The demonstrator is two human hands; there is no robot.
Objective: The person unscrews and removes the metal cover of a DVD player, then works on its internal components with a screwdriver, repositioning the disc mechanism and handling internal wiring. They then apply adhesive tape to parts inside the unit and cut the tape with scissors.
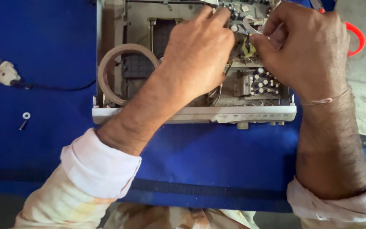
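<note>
Both hands work inside an opened, dusty grey metal disc player chassis (193, 113) that lies on a blue cloth-covered table (43, 51). The left hand (200, 53) rests palm down over the middle of the chassis, fingers pressed together and curled forward onto the green circuit board (259, 82); what its fingertips grip is hidden. Just beside it, the right hand (306, 46) pinches a white flat ribbon cable (250, 24) between thumb and forefinger. Behind the right hand sits a red-handled tool (356, 38). Well to the left of the left hand lie a white mains plug (5, 73) and a small screw with washer (24, 119).
</note>
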